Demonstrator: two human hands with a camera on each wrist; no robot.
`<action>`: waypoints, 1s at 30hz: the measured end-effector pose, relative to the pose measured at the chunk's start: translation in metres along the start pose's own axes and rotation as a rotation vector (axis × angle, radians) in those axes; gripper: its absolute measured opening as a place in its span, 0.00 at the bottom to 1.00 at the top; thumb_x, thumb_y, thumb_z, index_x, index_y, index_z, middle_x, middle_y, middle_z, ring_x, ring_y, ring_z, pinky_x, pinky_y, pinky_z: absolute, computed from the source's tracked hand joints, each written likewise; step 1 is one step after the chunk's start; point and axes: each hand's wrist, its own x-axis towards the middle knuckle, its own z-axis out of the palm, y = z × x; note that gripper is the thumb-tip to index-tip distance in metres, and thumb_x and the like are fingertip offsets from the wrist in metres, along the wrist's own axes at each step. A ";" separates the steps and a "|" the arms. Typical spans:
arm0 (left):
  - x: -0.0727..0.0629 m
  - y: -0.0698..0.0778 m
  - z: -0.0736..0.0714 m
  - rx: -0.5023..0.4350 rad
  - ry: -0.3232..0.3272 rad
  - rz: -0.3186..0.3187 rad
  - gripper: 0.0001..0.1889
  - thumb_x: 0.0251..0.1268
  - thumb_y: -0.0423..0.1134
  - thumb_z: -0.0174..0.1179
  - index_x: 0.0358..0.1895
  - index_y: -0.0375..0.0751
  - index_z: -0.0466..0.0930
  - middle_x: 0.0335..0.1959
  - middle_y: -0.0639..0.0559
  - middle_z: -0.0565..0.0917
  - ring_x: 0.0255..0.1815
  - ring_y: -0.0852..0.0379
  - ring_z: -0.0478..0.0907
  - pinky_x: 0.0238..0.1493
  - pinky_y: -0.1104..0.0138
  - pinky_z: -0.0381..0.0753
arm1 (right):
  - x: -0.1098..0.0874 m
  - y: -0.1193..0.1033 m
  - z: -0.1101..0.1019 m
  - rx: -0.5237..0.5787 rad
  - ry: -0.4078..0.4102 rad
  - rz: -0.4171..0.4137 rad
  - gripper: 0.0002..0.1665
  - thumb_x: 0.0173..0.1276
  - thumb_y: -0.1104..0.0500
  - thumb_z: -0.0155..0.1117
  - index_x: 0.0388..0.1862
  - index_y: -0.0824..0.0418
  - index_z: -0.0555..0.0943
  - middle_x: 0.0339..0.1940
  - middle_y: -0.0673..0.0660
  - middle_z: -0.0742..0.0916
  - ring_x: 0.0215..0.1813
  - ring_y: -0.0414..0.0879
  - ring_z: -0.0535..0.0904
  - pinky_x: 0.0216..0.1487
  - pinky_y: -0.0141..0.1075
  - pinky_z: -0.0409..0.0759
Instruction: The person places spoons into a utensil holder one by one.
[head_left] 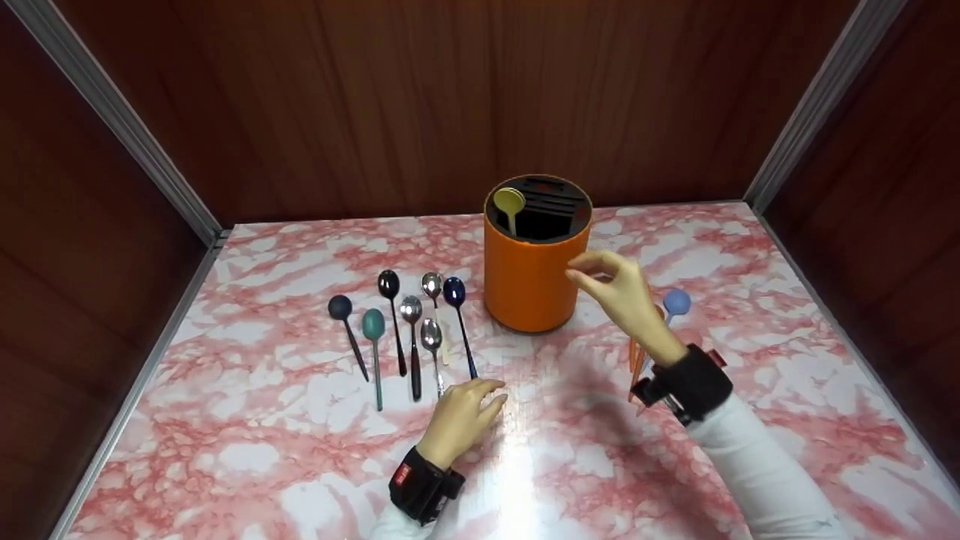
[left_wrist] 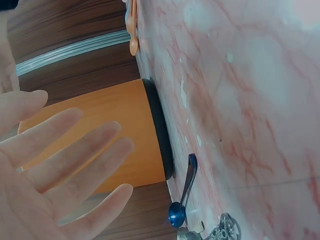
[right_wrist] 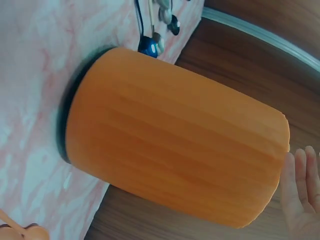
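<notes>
My right hand (head_left: 619, 292) hovers in front of and to the right of an orange cylindrical utensil holder (head_left: 529, 289), fingers loosely bent and holding nothing. In the right wrist view its fingers (right_wrist: 301, 172) appear beside the holder's rim. A gold-yellow spoon (head_left: 510, 201) stands in the holder's left slot, its bowl up; it may be more than one. Over the near table my left hand (head_left: 463, 420) is relaxed and holds nothing, its fingers spread in the left wrist view. Closest to it are the handles of a dark blue spoon (head_left: 454, 291) and a silver spoon (head_left: 431, 334).
Left of the holder lie a black spoon (head_left: 388, 283), a teal spoon (head_left: 373, 324), a dark spoon (head_left: 340, 307) and more silver spoons. Under the right wrist are a light blue spoon (head_left: 676, 301) and orange utensils (head_left: 634, 358). Brown panels enclose the marbled table (head_left: 247, 457).
</notes>
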 end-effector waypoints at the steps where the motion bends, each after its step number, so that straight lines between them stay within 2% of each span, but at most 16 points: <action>1: 0.000 0.000 0.000 -0.002 -0.005 -0.002 0.11 0.62 0.40 0.56 0.43 0.38 0.82 0.41 0.46 0.86 0.41 0.50 0.83 0.46 0.58 0.80 | -0.004 0.002 -0.001 0.000 -0.002 0.002 0.08 0.58 0.68 0.65 0.36 0.72 0.82 0.34 0.66 0.86 0.31 0.28 0.78 0.37 0.21 0.79; 9: 0.001 -0.003 -0.002 0.008 -0.018 -0.026 0.12 0.63 0.41 0.56 0.44 0.39 0.82 0.42 0.46 0.85 0.43 0.50 0.83 0.46 0.58 0.80 | -0.028 0.019 -0.008 0.032 -0.020 0.035 0.06 0.57 0.68 0.65 0.34 0.70 0.82 0.29 0.56 0.86 0.30 0.32 0.80 0.35 0.23 0.80; 13: 0.001 -0.004 -0.001 0.013 -0.020 -0.028 0.12 0.63 0.41 0.56 0.43 0.39 0.82 0.41 0.46 0.86 0.42 0.50 0.83 0.45 0.58 0.79 | -0.040 0.022 -0.011 0.034 -0.021 0.076 0.07 0.57 0.69 0.65 0.35 0.71 0.82 0.29 0.57 0.86 0.30 0.32 0.80 0.35 0.23 0.80; 20: 0.000 -0.008 -0.001 0.034 -0.006 -0.017 0.11 0.63 0.40 0.56 0.43 0.39 0.82 0.39 0.47 0.86 0.40 0.51 0.83 0.43 0.60 0.80 | -0.061 0.036 -0.009 0.119 -0.053 0.126 0.07 0.56 0.73 0.64 0.35 0.73 0.81 0.26 0.45 0.84 0.29 0.34 0.80 0.34 0.25 0.81; 25: 0.001 -0.012 0.000 0.039 -0.004 -0.023 0.11 0.63 0.40 0.56 0.42 0.38 0.82 0.37 0.46 0.86 0.38 0.51 0.83 0.42 0.60 0.80 | -0.073 0.041 -0.007 0.162 -0.080 0.156 0.08 0.57 0.72 0.63 0.37 0.74 0.80 0.29 0.54 0.85 0.31 0.37 0.81 0.36 0.26 0.81; 30: 0.005 -0.020 -0.002 0.030 -0.027 -0.048 0.11 0.63 0.39 0.55 0.42 0.38 0.82 0.37 0.45 0.86 0.36 0.50 0.83 0.41 0.60 0.80 | -0.082 0.047 -0.008 0.184 -0.117 0.165 0.10 0.58 0.71 0.63 0.39 0.76 0.79 0.30 0.49 0.85 0.33 0.37 0.83 0.39 0.27 0.82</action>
